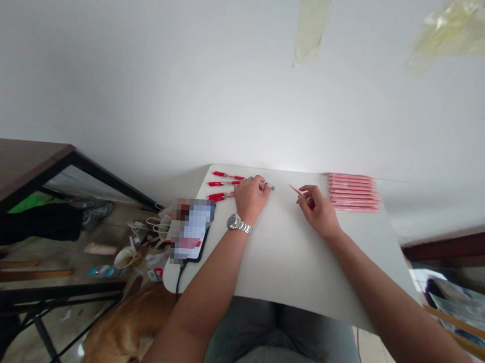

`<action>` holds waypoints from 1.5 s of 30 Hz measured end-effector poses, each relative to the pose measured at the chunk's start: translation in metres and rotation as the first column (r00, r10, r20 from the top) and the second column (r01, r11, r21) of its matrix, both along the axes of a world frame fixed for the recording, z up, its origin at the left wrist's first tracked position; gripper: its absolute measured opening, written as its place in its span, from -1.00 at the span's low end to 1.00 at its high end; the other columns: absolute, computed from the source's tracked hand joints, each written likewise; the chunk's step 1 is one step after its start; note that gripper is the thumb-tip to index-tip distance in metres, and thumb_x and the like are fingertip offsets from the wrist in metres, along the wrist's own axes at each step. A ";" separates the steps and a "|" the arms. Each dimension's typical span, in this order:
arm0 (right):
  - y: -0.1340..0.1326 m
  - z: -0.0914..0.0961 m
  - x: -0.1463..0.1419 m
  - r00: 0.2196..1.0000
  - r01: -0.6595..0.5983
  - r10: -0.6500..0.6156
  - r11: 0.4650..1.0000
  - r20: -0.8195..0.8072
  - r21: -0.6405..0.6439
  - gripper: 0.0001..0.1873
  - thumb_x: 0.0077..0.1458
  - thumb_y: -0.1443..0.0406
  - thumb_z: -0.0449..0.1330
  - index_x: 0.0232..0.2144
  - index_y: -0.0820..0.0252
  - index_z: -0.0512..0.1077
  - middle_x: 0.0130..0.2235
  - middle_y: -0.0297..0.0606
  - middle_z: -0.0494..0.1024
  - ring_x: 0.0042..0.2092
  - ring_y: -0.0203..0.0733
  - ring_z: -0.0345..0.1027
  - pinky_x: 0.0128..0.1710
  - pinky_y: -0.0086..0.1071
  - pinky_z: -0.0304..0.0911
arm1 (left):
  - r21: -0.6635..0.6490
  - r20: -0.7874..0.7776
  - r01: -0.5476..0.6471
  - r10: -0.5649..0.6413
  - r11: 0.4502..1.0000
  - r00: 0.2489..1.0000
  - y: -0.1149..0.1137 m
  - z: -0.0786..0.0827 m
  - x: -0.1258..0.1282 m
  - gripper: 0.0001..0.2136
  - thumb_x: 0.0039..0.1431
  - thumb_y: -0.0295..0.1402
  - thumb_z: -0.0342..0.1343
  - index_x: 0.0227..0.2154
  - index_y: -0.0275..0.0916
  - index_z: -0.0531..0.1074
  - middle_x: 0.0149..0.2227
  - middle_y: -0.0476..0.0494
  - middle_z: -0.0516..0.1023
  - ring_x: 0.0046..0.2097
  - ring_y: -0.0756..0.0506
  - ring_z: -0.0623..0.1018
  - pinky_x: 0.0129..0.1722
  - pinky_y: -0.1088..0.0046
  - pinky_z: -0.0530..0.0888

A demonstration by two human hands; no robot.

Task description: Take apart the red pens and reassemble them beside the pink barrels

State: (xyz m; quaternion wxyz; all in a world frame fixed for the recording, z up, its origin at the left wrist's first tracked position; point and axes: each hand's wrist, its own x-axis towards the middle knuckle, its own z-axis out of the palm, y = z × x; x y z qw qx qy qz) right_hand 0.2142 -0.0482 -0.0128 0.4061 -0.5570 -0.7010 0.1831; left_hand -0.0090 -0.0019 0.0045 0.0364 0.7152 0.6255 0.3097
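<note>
My left hand (pixel 251 196), with a metal watch (pixel 239 223) on the wrist, rests on the white table with its fingers bent down. Something red and a small grey tip (pixel 272 188) show at its fingertips; the rest is covered by the hand. Several red pens (pixel 222 184) lie to its left, their inner ends partly behind the hand. My right hand (pixel 317 210) is raised near the table, pinching a thin red pen refill (pixel 295 189) that points left. Another red piece shows between its fingers, too hidden to name.
Pink wrapped sticks (pixel 353 193) lie in a neat stack at the table's right rear. A phone (pixel 193 233) with a cable sits on the left edge of the white table (pixel 287 259). A brown dog (pixel 137 327) lies on the floor below; a dark desk (pixel 28 162) stands left.
</note>
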 end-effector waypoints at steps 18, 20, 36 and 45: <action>-0.002 0.003 -0.001 0.998 0.004 -0.003 1.000 -0.065 0.011 -0.65 0.37 0.01 0.09 0.02 0.07 0.36 -0.27 -0.22 0.67 -0.36 -0.16 0.51 -0.32 -0.30 0.36 | 0.077 0.719 0.438 -0.354 0.896 0.598 -0.001 0.002 0.020 -0.74 0.38 -0.10 0.09 -0.12 -0.18 0.46 -0.21 -0.13 0.59 -0.18 -0.08 0.56 -0.16 0.41 0.46; -0.003 0.004 -0.001 0.997 0.002 -0.001 1.000 -0.076 0.019 -0.65 0.37 0.00 0.09 0.02 0.07 0.36 -0.27 -0.22 0.67 -0.35 -0.15 0.52 -0.31 -0.30 0.37 | 0.070 0.771 0.504 -0.368 0.861 0.520 -0.004 0.001 0.025 -0.71 0.35 -0.07 0.14 -0.11 -0.19 0.47 -0.17 -0.15 0.59 -0.14 -0.08 0.57 -0.12 0.41 0.48; -0.005 0.006 -0.003 0.997 -0.051 0.052 0.999 -0.065 0.014 -0.64 0.38 0.00 0.08 0.05 0.06 0.34 -0.28 -0.23 0.68 -0.35 -0.14 0.54 -0.33 -0.30 0.37 | 0.051 0.854 0.587 -0.340 0.808 0.393 -0.010 0.004 0.033 -0.69 0.27 -0.06 0.25 -0.19 -0.23 0.51 -0.17 -0.16 0.61 -0.14 -0.07 0.59 -0.10 0.41 0.49; -0.007 0.008 -0.004 0.994 -0.077 0.078 0.997 -0.079 0.020 -0.65 0.39 0.00 0.07 0.04 0.06 0.33 -0.26 -0.23 0.69 -0.37 -0.17 0.54 -0.34 -0.32 0.36 | 0.035 0.859 0.657 -0.359 0.753 0.366 -0.012 0.003 0.034 -0.68 0.30 -0.09 0.24 -0.09 -0.22 0.59 -0.04 -0.22 0.65 0.00 -0.15 0.63 0.04 0.31 0.52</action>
